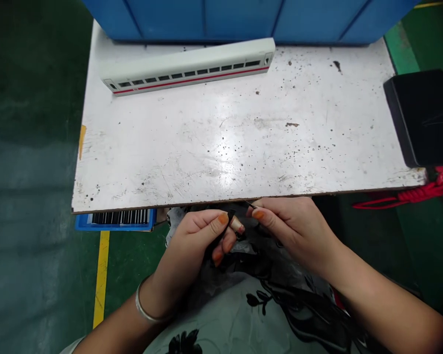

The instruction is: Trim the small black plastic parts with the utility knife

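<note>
Just below the table's front edge, my left hand (206, 236) pinches a small flat black piece (231, 214) between thumb and forefinger. The other fingers curl beneath it, one with a pale wrap (237, 225). A short gap to the right, my right hand (291, 226) grips a thin, dark, pointed object (250, 204) with its tip towards the left hand; its kind is too small to make out. Farther back on the table lies a white model train car body (191, 69) with dark windows and a red stripe, apart from both hands.
A large blue bin (206, 22) stands along the back of the scuffed white table (191, 147). At the right edge sits a black box (424, 118), with a red cord (409, 195) below it. Under the left front edge is a blue tray (84, 223) with several dark strips.
</note>
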A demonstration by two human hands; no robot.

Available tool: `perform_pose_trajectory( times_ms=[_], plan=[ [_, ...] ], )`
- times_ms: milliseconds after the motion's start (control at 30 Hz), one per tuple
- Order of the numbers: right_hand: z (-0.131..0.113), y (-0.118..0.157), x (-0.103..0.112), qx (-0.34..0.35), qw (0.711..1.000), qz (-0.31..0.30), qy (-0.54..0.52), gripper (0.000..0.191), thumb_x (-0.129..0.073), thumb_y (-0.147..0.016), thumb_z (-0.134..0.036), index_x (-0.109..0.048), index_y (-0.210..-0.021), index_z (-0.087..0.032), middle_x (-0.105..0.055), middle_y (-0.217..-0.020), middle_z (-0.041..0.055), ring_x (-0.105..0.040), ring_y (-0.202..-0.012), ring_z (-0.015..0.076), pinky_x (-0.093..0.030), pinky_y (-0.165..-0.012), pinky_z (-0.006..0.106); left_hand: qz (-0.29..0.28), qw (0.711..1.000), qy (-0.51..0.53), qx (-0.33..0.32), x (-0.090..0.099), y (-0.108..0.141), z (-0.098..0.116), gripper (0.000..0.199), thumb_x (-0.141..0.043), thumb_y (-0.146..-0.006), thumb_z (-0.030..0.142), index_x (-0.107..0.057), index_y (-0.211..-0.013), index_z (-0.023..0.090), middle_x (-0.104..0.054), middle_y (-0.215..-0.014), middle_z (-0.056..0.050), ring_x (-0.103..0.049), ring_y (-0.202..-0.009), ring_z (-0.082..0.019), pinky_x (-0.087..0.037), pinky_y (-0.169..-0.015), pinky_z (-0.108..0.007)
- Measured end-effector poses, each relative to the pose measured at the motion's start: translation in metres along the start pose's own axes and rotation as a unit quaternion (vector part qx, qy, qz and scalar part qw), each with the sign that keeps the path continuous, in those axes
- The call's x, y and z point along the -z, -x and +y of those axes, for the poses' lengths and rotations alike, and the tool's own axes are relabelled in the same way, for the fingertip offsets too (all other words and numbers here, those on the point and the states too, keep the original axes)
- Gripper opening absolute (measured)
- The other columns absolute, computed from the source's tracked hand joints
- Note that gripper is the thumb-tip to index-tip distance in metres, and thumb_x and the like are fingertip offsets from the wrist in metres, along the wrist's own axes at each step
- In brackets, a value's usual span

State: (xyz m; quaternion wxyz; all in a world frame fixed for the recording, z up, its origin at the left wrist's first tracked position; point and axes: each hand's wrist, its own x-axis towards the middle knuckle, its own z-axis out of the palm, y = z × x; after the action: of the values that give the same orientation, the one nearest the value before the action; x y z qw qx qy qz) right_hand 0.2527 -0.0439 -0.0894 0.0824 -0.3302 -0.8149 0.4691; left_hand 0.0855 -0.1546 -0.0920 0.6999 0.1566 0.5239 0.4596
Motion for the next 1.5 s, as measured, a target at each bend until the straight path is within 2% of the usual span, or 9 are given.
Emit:
perform_pose_trajectory(
  times_ms=[167,300,400,500,600,800,1000,1200,1500],
  plan=[
    [-0.011,0.004,-0.008,0.056,0.996,0.072,-0.011,0.006,-0.065,-0.089,-0.024,-0.069,-0.091,-0.02,-0.068,-0.07,-0.005,-0.056,-0.057,0.0076,-0.041,-0.056,0.021,-0.023,1.0,0.009,-0.004,-0.004,0.006,0.006,0.042,-0.052,-0.096,0.035,-0.058,-0.06,0.014,-0.048,-0.05,0.002,-0.039,-0.044,-0.006,-0.029,-0.043,-0.018],
    [-0.015,0.008,-0.015,0.103,0.986,0.129,-0.026,0.014,-0.063,-0.089,-0.019,-0.069,-0.102,-0.018,-0.07,-0.075,-0.0034,-0.058,-0.059,0.007,-0.042,-0.056,0.02,-0.032,0.999,-0.005,-0.01,-0.006,0.01,0.009,0.042,-0.051,-0.096,0.035,-0.056,-0.06,0.013,-0.05,-0.051,0.001,-0.038,-0.045,-0.006,-0.029,-0.044,-0.018],
    [-0.019,0.009,-0.015,0.126,0.98,0.151,-0.034,0.01,-0.063,-0.089,-0.017,-0.068,-0.097,-0.018,-0.069,-0.074,-0.0029,-0.057,-0.058,0.0073,-0.042,-0.054,0.021,-0.037,0.999,-0.015,-0.015,-0.008,0.013,0.011,0.041,-0.052,-0.095,0.034,-0.057,-0.061,0.013,-0.05,-0.051,0.001,-0.038,-0.045,-0.006,-0.028,-0.045,-0.018],
    [-0.024,0.011,-0.014,0.116,0.979,0.16,-0.039,0.003,-0.064,-0.088,-0.017,-0.066,-0.086,-0.019,-0.068,-0.071,-0.0034,-0.057,-0.058,0.0082,-0.042,-0.054,0.022,-0.044,0.999,-0.016,-0.026,-0.011,0.015,0.011,0.04,-0.054,-0.094,0.034,-0.058,-0.061,0.013,-0.049,-0.05,0.001,-0.039,-0.045,-0.006,-0.026,-0.045,-0.019],
    [-0.027,0.012,-0.014,0.108,0.979,0.167,-0.045,0.009,-0.064,-0.087,-0.018,-0.063,-0.079,-0.02,-0.066,-0.069,-0.0039,-0.055,-0.058,0.0087,-0.042,-0.055,0.023,-0.042,0.998,-0.012,-0.035,-0.013,0.016,0.011,0.041,-0.054,-0.094,0.036,-0.059,-0.061,0.013,-0.048,-0.05,0.002,-0.037,-0.044,-0.006,-0.026,-0.044,-0.019],
    [-0.026,0.016,-0.015,0.119,0.974,0.177,-0.072,0.009,-0.062,-0.09,-0.019,-0.062,-0.081,-0.02,-0.065,-0.071,-0.0037,-0.055,-0.061,0.0084,-0.042,-0.058,0.022,-0.038,0.996,-0.042,-0.067,-0.015,0.017,0.014,0.04,-0.054,-0.095,0.035,-0.063,-0.063,0.012,-0.052,-0.052,0.0,-0.041,-0.047,-0.007,-0.028,-0.048,-0.02],
    [-0.027,0.019,-0.009,0.078,0.981,0.161,-0.077,0.01,-0.057,-0.093,-0.025,-0.06,-0.085,-0.022,-0.06,-0.068,-0.0044,-0.055,-0.058,0.0091,-0.04,-0.054,0.022,-0.03,0.996,-0.025,-0.085,-0.014,0.021,0.013,0.029,-0.054,-0.095,0.036,-0.071,-0.085,0.014,-0.055,-0.057,0.001,-0.044,-0.048,-0.006,-0.03,-0.049,-0.019],
    [-0.026,0.019,-0.004,0.065,0.987,0.11,-0.099,0.014,-0.051,-0.097,-0.037,-0.051,-0.098,-0.023,-0.056,-0.075,-0.0027,-0.054,-0.062,0.0113,-0.041,-0.056,0.024,-0.023,0.995,-0.028,-0.092,-0.015,0.024,0.016,0.03,-0.056,-0.094,0.039,-0.071,-0.085,0.014,-0.054,-0.055,0.001,-0.042,-0.045,-0.006,-0.031,-0.046,-0.019],
    [-0.025,0.021,-0.001,0.078,0.991,0.067,-0.087,0.027,-0.038,-0.1,-0.049,-0.045,-0.1,-0.022,-0.051,-0.072,-0.0035,-0.044,-0.06,0.012,-0.036,-0.058,0.027,-0.015,0.994,-0.028,-0.107,-0.017,0.026,0.021,0.029,-0.059,-0.092,0.04,-0.071,-0.085,0.014,-0.051,-0.055,0.002,-0.041,-0.046,-0.006,-0.031,-0.046,-0.019]
  ],
)
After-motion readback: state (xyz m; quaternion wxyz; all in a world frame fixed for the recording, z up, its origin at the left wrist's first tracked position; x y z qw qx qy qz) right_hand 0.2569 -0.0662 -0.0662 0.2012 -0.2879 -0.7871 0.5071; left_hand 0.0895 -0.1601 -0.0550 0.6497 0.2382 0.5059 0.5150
